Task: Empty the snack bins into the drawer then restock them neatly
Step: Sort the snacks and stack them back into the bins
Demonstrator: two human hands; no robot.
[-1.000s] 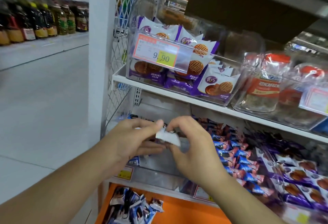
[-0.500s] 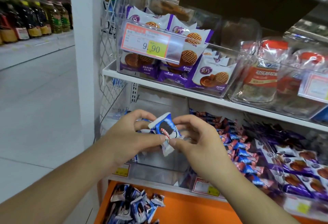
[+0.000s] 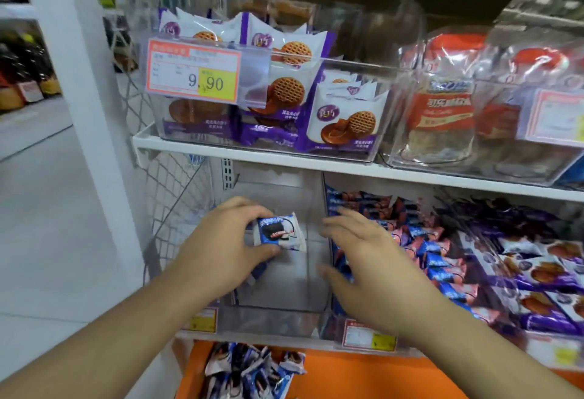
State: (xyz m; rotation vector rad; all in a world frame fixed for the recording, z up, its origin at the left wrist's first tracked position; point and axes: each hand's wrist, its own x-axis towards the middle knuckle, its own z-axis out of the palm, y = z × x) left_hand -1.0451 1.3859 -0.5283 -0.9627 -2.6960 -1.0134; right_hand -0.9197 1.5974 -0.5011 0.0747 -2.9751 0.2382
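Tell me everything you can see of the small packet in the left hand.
The small packet is a glossy blue-and-white wrapper picturing a dark sandwich cookie, with crimped ends. The left hand pinches it upright, face toward the camera, over the clear bin on the lower shelf. The right hand is apart from it.

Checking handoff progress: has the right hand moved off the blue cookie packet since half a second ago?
Yes. The right hand has let go and shifted right, toward the neighbouring bin's packets; the left hand alone holds the cookie packet.

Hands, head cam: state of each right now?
Left hand: grips a blue-and-white snack packet over the clear bin.
Right hand: open, fingers spread, holding nothing.
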